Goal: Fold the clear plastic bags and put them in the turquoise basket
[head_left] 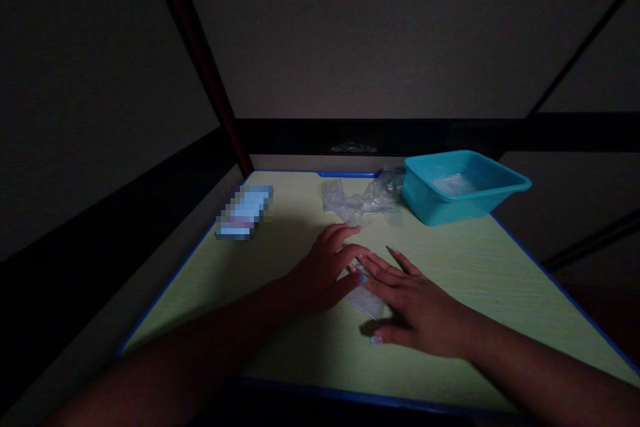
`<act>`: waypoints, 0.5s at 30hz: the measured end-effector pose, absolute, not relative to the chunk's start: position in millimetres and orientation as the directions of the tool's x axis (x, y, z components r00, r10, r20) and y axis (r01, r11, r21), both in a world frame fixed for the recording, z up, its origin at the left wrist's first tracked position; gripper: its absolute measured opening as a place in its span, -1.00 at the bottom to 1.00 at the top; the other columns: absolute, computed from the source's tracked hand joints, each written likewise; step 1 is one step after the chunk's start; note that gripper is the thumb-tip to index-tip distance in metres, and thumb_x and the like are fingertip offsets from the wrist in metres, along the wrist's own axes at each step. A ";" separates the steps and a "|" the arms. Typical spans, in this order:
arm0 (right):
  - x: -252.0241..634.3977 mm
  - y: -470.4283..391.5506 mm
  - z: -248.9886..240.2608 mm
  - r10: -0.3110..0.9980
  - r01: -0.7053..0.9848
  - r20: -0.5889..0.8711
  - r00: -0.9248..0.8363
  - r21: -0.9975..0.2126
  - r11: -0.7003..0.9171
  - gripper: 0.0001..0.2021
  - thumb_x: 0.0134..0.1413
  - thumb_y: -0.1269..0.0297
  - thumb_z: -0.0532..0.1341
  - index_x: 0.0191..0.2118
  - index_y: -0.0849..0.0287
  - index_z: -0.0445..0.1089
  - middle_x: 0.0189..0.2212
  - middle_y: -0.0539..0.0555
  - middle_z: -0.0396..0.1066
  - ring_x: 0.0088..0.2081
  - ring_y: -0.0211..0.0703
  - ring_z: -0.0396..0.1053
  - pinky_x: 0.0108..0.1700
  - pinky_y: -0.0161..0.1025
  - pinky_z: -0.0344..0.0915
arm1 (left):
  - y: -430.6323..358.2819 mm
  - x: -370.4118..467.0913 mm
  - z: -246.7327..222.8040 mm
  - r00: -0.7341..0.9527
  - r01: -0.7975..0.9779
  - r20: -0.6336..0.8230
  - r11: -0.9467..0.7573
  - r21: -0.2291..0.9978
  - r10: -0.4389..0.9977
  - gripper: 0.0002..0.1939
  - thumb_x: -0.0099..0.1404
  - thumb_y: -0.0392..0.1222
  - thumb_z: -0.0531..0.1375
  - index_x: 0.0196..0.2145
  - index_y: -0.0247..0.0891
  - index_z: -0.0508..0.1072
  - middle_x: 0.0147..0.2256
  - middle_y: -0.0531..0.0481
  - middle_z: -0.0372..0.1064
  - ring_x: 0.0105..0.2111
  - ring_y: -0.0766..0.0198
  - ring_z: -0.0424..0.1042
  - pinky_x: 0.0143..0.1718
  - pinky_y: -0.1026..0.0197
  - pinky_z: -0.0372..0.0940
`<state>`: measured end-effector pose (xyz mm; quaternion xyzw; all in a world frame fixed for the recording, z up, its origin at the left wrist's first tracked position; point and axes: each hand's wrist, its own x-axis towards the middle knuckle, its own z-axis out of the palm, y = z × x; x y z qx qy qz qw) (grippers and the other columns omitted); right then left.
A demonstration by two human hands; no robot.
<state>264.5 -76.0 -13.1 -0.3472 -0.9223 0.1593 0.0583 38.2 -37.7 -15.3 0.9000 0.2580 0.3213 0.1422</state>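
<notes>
A small clear plastic bag (pixel 367 301) lies on the pale green table between my hands, partly covered by them. My left hand (pixel 333 270) bends over its upper end, thumb and forefinger closing on it where a pinkish patch shows. My right hand (pixel 413 300) reaches in from the right with fingers stretched out and thumb spread. Its fingertips rest on the same bag and meet the fingertips of my left hand.
Crumpled clear plastic bags (pixel 363 200) lie farther back, beside a turquoise plastic basin (pixel 440 207) with something whitish inside. A blurred, bright phone-like rectangle (pixel 246 212) sits at the left edge. The table (pixel 280 353) has a blue rim, with walls behind and left.
</notes>
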 end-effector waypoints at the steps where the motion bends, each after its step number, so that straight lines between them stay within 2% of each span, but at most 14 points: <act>1: 265.8 -76.0 -11.5 0.657 0.617 0.002 -0.754 -0.341 0.709 -0.18 0.16 -0.17 0.10 0.39 0.07 -0.23 0.36 0.24 -0.25 0.36 0.15 -0.25 0.26 0.36 -0.45 | -37.3 37.7 -14.6 0.656 0.361 0.520 -0.832 0.420 0.547 -0.39 0.40 0.23 -0.19 0.04 -0.28 0.33 0.17 -0.30 0.11 0.22 -0.04 0.01 0.21 -0.14 -0.02; 4: 268.6 -77.9 -4.1 0.638 0.593 -0.006 -0.770 -0.375 0.712 -0.20 0.20 -0.10 0.09 0.39 0.04 -0.32 0.37 0.20 -0.30 0.37 0.09 -0.29 0.28 0.30 -0.48 | -35.6 36.2 -11.8 0.619 0.332 0.577 -0.844 0.422 0.532 -0.45 0.42 0.18 -0.21 0.06 -0.22 0.29 0.15 -0.24 0.14 0.20 -0.01 0.04 0.20 -0.12 -0.01; 7: 268.1 -81.4 2.4 0.580 0.549 -0.072 -0.811 -0.436 0.714 -0.15 0.19 -0.12 0.09 0.39 0.11 -0.36 0.37 0.23 -0.30 0.38 0.02 -0.28 0.31 0.21 -0.46 | -33.7 34.9 -9.5 0.586 0.316 0.614 -0.846 0.429 0.529 -0.49 0.44 0.13 -0.22 0.05 -0.20 0.29 0.12 -0.20 0.17 0.16 0.03 0.09 0.18 -0.09 0.01; 11: 265.6 -83.7 4.7 0.547 0.552 -0.158 -0.822 -0.456 0.698 -0.13 0.16 -0.17 0.09 0.39 0.19 -0.28 0.36 0.27 -0.31 0.38 0.01 -0.31 0.30 0.18 -0.55 | -32.4 34.0 -8.6 0.566 0.305 0.627 -0.843 0.444 0.535 -0.50 0.45 0.14 -0.23 0.04 -0.17 0.28 0.10 -0.17 0.19 0.14 0.05 0.12 0.16 -0.07 0.04; 15: 264.8 -82.5 5.0 0.536 0.543 -0.156 -0.830 -0.451 0.709 -0.16 0.17 -0.13 0.11 0.39 0.18 -0.23 0.37 0.26 -0.30 0.38 0.00 -0.31 0.30 0.18 -0.56 | -32.1 33.4 -9.1 0.571 0.292 0.626 -0.844 0.449 0.531 -0.51 0.45 0.12 -0.23 0.05 -0.18 0.28 0.10 -0.17 0.19 0.13 0.05 0.12 0.16 -0.07 0.04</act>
